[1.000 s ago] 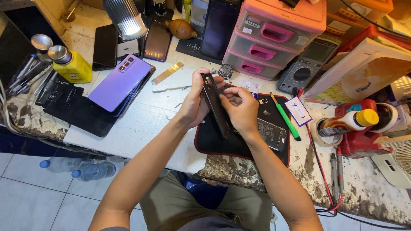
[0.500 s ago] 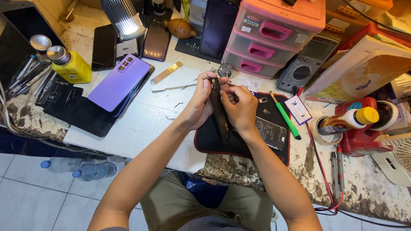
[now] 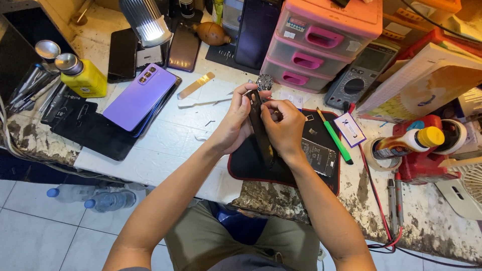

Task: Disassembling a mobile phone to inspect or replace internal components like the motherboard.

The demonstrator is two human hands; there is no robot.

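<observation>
Left hand (image 3: 236, 123) and right hand (image 3: 284, 125) both pinch a dark phone (image 3: 261, 131), grip pressed on its edges, held edge-up above the black mat (image 3: 251, 165) on the desk (image 3: 165, 150).

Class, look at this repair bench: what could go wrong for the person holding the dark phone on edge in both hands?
1. The dark phone, held on edge between the left hand and right hand, might slip onto the black mat.
2. The opened phone part lies close by the right wrist and could get knocked.
</observation>
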